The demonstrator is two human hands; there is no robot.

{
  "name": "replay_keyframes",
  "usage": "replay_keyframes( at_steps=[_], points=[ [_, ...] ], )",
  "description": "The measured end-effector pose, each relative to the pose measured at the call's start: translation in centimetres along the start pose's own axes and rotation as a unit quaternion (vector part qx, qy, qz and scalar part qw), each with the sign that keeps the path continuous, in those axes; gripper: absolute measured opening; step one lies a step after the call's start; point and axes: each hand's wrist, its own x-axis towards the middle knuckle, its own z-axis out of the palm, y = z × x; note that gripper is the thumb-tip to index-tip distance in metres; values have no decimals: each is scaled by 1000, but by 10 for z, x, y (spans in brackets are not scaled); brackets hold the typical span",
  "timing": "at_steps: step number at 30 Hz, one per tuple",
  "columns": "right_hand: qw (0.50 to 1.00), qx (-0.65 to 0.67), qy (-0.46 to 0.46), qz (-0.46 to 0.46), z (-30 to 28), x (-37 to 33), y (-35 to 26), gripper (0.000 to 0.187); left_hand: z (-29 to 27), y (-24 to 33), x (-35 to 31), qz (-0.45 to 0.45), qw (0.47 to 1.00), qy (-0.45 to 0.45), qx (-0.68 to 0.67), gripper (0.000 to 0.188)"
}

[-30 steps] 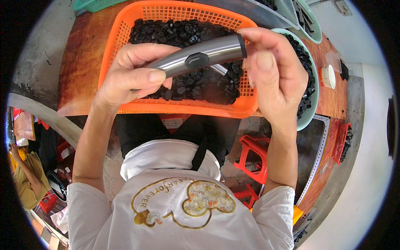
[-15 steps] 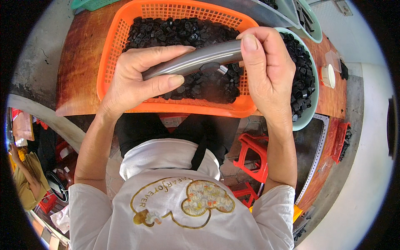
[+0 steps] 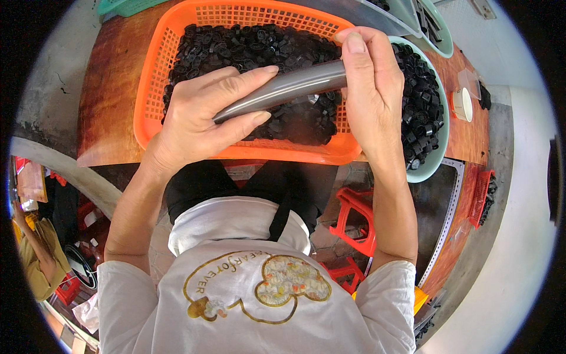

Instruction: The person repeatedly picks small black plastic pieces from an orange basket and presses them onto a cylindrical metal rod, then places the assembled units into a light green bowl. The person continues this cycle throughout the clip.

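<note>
Above the orange basket [image 3: 247,152], I hold a glossy dark grey curved tube [image 3: 286,85] slanting up to the right. My left hand [image 3: 194,115] grips its lower left end between thumb and fingers. At its upper right end, my right hand [image 3: 374,97] is closed around it, thumb lying along the near side; the tube's tip is hidden in that hand. Many small black plastic pieces [image 3: 224,50] fill the basket below, some looking ring-shaped. A shiny spot shows among them just under the tube.
A pale green bowl [image 3: 435,165] of black pieces stands right of the basket on the wooden table [image 3: 109,112]. Farther right is a white cup [image 3: 463,105]. A translucent bin [image 3: 365,13] sits behind. Red stools [image 3: 356,227] stand below the table; another person's arm [image 3: 36,239] shows far left.
The tube has shifted slightly, its left end sliding right and a little down with my left hand. A small shiny-edged piece seen just below the tube is no longer distinct there.
</note>
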Motion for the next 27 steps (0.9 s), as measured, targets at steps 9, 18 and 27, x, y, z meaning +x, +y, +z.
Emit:
replay_keyframes(
  at_steps=[9,18,27],
  points=[
    [995,28,16,-98,3,-1,8,12,3,-8,0,34,997,11,-63,50],
    [986,26,13,-163,1,-3,8,13,-9,-7,-4,-216,908,-73,-352,47],
    [847,495,-160,114,-8,-4,2,58,-16,-15,-6,-204,840,-73,-497,47]
  ],
)
